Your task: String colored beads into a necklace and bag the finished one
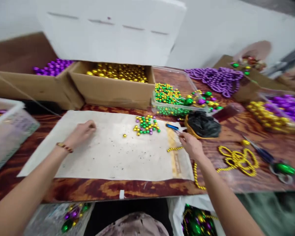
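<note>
In the head view, a small cluster of loose gold, green and purple beads [147, 124] sits gathered on the pale cloth [100, 157], while one gold bead [124, 135] lies apart and a long gold strand [236, 164] is strung together — so the loose beads look only partly collected. The left hand [81, 131] is over the cloth with fingers curled; I cannot tell whether it holds anything. The right hand [191, 144] has its fingertips at a blue-handled tool [172, 127], though its grip is unclear. Beyond stand a cardboard box [113, 93] of gold beads and a clear tub [174, 106]. A black bag [203, 124] crowds the right hand — the strand passes beneath that arm, where it could snag.
</note>
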`<state>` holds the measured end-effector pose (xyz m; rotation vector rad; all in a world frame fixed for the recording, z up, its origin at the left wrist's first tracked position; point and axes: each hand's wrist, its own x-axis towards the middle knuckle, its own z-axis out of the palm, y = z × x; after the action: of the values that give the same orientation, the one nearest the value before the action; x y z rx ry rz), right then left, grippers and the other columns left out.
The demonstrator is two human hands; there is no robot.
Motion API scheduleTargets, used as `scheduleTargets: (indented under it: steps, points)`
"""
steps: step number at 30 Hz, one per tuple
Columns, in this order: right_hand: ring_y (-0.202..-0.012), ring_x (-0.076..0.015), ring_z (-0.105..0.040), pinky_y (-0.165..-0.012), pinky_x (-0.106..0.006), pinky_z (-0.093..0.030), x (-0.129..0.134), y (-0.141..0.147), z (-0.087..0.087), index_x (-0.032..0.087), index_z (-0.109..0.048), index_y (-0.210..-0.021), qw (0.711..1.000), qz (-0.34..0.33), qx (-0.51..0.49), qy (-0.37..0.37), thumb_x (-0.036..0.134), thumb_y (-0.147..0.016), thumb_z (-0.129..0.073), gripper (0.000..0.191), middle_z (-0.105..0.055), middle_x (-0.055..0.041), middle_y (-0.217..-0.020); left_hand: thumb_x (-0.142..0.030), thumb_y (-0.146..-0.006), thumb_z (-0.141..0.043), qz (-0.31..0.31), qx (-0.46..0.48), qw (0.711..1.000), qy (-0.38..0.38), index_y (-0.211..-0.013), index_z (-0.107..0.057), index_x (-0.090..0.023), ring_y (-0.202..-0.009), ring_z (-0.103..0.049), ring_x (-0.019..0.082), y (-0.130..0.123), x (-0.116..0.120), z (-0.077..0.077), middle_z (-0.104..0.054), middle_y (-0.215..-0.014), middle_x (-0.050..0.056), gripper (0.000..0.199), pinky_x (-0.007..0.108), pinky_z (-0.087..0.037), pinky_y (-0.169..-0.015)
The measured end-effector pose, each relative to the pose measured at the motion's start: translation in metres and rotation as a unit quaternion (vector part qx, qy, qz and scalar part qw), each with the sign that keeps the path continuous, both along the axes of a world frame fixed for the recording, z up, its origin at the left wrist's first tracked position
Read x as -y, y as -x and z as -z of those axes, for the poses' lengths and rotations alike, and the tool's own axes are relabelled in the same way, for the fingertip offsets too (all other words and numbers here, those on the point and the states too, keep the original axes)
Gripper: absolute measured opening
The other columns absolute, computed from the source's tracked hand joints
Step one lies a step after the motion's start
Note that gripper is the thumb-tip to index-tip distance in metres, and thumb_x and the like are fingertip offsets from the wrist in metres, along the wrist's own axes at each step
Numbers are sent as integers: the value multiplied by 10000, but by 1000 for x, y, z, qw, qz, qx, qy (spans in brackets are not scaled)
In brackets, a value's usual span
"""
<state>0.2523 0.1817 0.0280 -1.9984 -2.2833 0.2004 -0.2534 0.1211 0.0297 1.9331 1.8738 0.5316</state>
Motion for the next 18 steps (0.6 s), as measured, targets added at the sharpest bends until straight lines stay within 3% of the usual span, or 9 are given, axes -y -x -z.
scheduleTargets:
  steps: [3,6,10,13,16,18]
  points:
    - [-937,-210,-656,-684,-261,-419,13,-14,-1,200,-658,-1035,1000,-6,-15,-3,218,-939,-442,237,-717,-77,-1076,-417,-802,-520,-78,79,994,3,-988,-577,-215,-711,-635,256,-1,5,-2,-686,-777,67,281,357,-441,-712]
    - [-918,-200,-656,-712,-259,-429,28,-18,0,204,-672,-1006,998,-44,-33,6,202,-933,-471,214,-720,-63,-1037,-415,-761,-579,-126,76,988,57,-972,-669,-236,-575,-611,233,-10,8,-4,-677,-662,32,291,350,-427,-623]
    - [-914,-186,-655,-724,-247,-428,45,-6,4,211,-689,-1027,991,-119,-48,32,177,-924,-520,200,-699,-51,-1056,-236,-751,-619,-155,25,985,72,-758,-700,-212,-590,-623,217,-30,14,-14,-687,-661,11,84,301,-388,-613]
    - [-894,-177,-652,-711,-244,-421,54,9,7,208,-689,-1085,982,-182,-32,50,134,-927,-509,251,-669,-65,-1109,-178,-770,-624,-160,21,984,74,-765,-698,-190,-628,-598,192,-42,19,-21,-678,-677,-10,75,252,-369,-622]
    - [-826,-167,-645,-650,-247,-402,58,23,12,220,-676,-1155,972,-226,2,56,125,-935,-506,293,-643,-73,-1170,-219,-786,-649,-173,91,979,55,-775,-692,-167,-661,-544,150,-52,25,-23,-651,-683,-12,68,206,-353,-612]
    - [-791,-167,-638,-595,-247,-373,61,31,15,222,-684,-1133,966,-251,27,57,145,-953,-497,270,-637,-80,-1181,-260,-777,-668,-199,195,959,47,-783,-678,-154,-574,-455,103,-63,30,-24,-574,-612,-23,106,183,-307,-543]
